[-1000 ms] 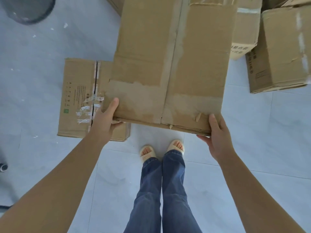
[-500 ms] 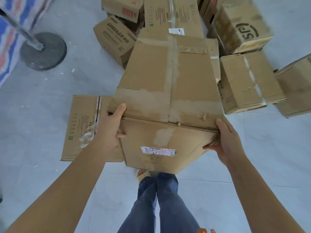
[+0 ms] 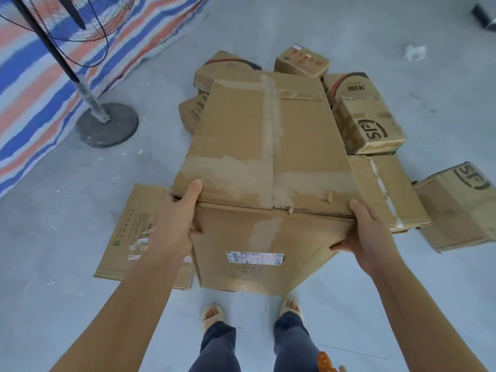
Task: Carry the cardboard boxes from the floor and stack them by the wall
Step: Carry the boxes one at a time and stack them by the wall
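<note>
I hold a large worn cardboard box [image 3: 263,146] off the floor in front of me, its near side with a white shipping label tilted toward me. My left hand [image 3: 177,221] grips its near left corner, thumb on top. My right hand [image 3: 362,232] grips the near right corner, thumb on top and fingers under the edge. Behind and beside the lifted box, several smaller cardboard boxes lie on the floor, among them one marked SF [image 3: 367,127] and another at the right [image 3: 459,208]. A flat box [image 3: 128,232] lies on the floor by my left arm.
A fan stand with a round base [image 3: 107,124] stands at the left, in front of a striped tarp [image 3: 35,84]. Pale grey floor [image 3: 375,304] spreads around my feet. A scrap of white litter [image 3: 414,52] lies far right.
The box has come up higher and tilted, showing its labelled near side. My view has lifted, revealing more boxes, the fan stand and the tarp. Both hands keep their grip.
</note>
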